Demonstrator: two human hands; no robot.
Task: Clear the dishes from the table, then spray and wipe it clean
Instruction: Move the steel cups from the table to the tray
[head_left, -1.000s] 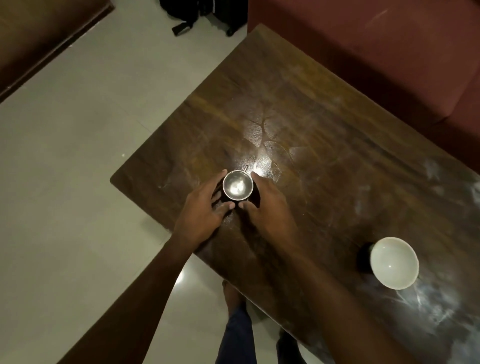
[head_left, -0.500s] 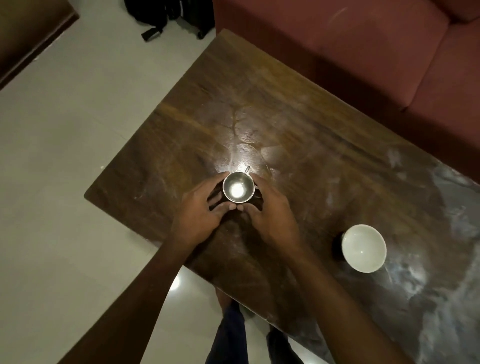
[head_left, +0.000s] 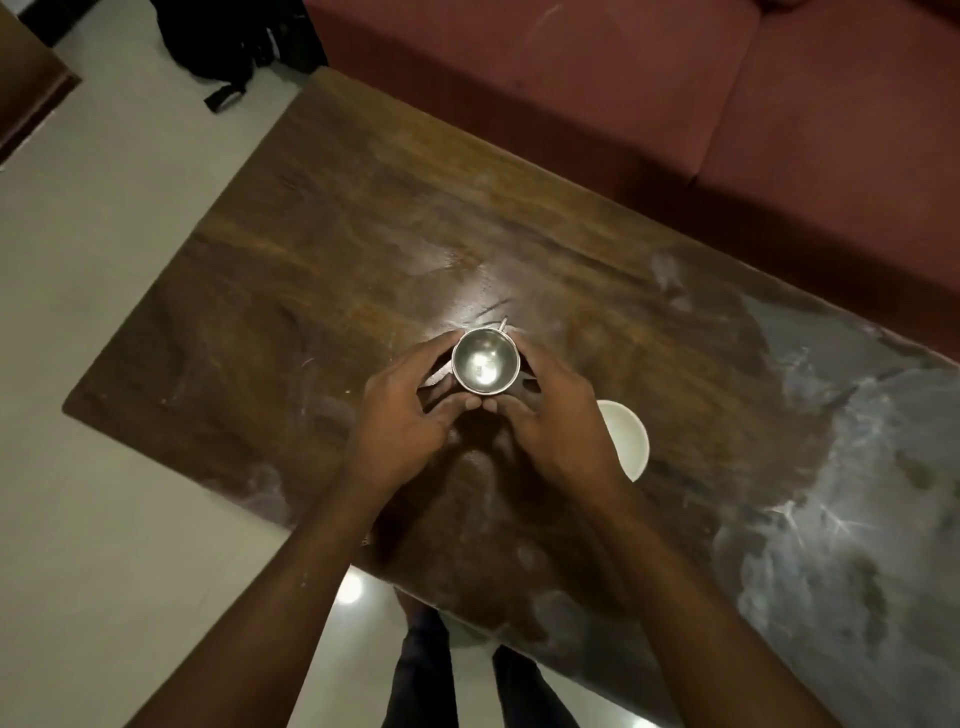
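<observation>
Both hands, left hand (head_left: 402, 421) and right hand (head_left: 558, 421), clasp a steel cup (head_left: 485, 360) over the dark wooden table (head_left: 322, 270), thumbs meeting beneath its rim. Right wrist partly hides a white bowl (head_left: 628, 434); maroon sofa (head_left: 649, 88) lines the far edge.

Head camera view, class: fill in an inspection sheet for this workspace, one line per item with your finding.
Surface: dark wooden table, smeared with whitish streaks at its right end.
Job's things: steel cup, upright; white bowl, partly hidden by the right hand.
Clutter: nothing seen.
Grippers: left hand and right hand cupped around the steel cup.
Cables: nothing seen.
Surroundings: red sofa, pale tiled floor, black bag.
</observation>
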